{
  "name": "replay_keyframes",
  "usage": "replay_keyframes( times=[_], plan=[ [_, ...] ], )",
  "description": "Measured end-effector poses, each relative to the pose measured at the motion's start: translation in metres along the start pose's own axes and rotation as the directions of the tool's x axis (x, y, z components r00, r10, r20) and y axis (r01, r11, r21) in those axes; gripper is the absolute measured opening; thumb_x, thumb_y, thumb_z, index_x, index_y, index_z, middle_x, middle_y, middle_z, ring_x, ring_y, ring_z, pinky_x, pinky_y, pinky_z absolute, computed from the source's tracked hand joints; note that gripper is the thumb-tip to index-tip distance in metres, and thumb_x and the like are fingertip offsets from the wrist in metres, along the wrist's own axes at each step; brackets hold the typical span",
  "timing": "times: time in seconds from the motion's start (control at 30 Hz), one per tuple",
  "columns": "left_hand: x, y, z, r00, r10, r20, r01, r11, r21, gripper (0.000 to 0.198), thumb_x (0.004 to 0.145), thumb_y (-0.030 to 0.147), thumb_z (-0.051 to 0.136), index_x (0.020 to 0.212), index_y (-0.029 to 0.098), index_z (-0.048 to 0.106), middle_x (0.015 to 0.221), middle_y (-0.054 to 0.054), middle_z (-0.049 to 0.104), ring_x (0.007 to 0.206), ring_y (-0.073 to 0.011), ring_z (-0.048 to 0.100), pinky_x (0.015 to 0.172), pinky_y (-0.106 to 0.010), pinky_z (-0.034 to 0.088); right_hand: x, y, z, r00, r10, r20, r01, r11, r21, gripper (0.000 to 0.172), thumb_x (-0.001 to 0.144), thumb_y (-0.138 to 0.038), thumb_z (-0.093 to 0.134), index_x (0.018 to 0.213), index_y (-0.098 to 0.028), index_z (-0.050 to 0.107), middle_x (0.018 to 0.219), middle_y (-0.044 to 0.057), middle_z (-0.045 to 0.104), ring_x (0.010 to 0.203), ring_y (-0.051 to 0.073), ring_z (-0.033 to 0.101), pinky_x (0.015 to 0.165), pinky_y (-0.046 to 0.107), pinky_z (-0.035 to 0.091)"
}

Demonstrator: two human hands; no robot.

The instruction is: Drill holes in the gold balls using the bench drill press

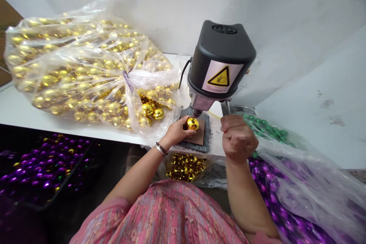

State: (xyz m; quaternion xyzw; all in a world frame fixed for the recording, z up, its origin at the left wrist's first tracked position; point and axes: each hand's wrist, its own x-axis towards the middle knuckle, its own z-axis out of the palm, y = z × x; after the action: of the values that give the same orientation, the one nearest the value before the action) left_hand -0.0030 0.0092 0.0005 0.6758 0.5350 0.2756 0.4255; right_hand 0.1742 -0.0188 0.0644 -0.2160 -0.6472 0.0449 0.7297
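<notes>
A black bench drill press (224, 59) with a yellow warning label stands on the white table. Under its chuck, my left hand (178, 132) pinches a shiny gold faceted ball (192, 123) between thumb and fingers. The ball rests on a brown board (198, 137) over the drill's grey base, and the drill bit meets or nearly meets its top. My right hand (238, 139) is closed in a fist around the drill press lever (228, 107), at the machine's right side. Its grip hides most of the lever's end.
A large clear bag (85, 72) of gold balls, tied with purple, lies left; loose gold balls (153, 110) show at its mouth. More gold balls (185, 166) sit below the table edge. At right are bags of green balls (268, 129) and purple balls (271, 194). Purple balls (48, 167) fill a dark container lower left.
</notes>
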Motion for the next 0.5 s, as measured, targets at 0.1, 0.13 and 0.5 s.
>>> replay_keyframes(
  times=[0.1, 0.13, 0.5],
  plan=[
    [-0.001, 0.001, 0.001, 1.0, 0.0, -0.028, 0.001, 1.0, 0.017, 0.054, 0.075, 0.034, 0.077, 0.125, 0.02, 0.063, 0.099, -0.002, 0.074, 0.088, -0.0193, 0.066, 0.078, -0.028, 0.049, 0.027, -0.013, 0.004, 0.997, 0.07, -0.036, -0.071, 0.997, -0.024, 0.038, 0.1, -0.036, 0.043, 0.067, -0.018, 0.05, 0.062, -0.001, 0.052, 0.062, 0.008, 0.055, 0.06, 0.027, 0.046],
    [-0.001, 0.002, 0.002, 0.999, 0.003, -0.038, -0.002, 1.0, 0.016, 0.053, 0.075, 0.034, 0.078, 0.124, 0.02, 0.064, 0.098, -0.002, 0.074, 0.087, -0.0191, 0.066, 0.078, -0.028, 0.049, 0.038, -0.017, 0.005, 0.99, 0.125, -0.067, -0.129, 0.99, -0.05, 0.038, 0.1, -0.038, 0.044, 0.069, -0.018, 0.05, 0.062, -0.002, 0.052, 0.061, 0.007, 0.055, 0.058, 0.026, 0.044],
    [-0.039, 0.007, -0.004, 0.995, 0.058, -0.076, -0.061, 0.998, -0.031, 0.052, 0.075, 0.031, 0.076, 0.122, 0.019, 0.062, 0.099, -0.001, 0.072, 0.085, -0.0171, 0.065, 0.076, -0.027, 0.05, 0.106, -0.01, 0.012, 0.923, 0.384, -0.038, -0.386, 0.919, -0.084, 0.044, 0.09, -0.058, 0.054, 0.073, -0.019, 0.041, 0.056, -0.008, 0.045, 0.047, 0.001, 0.042, 0.045, 0.018, 0.032]
  ],
)
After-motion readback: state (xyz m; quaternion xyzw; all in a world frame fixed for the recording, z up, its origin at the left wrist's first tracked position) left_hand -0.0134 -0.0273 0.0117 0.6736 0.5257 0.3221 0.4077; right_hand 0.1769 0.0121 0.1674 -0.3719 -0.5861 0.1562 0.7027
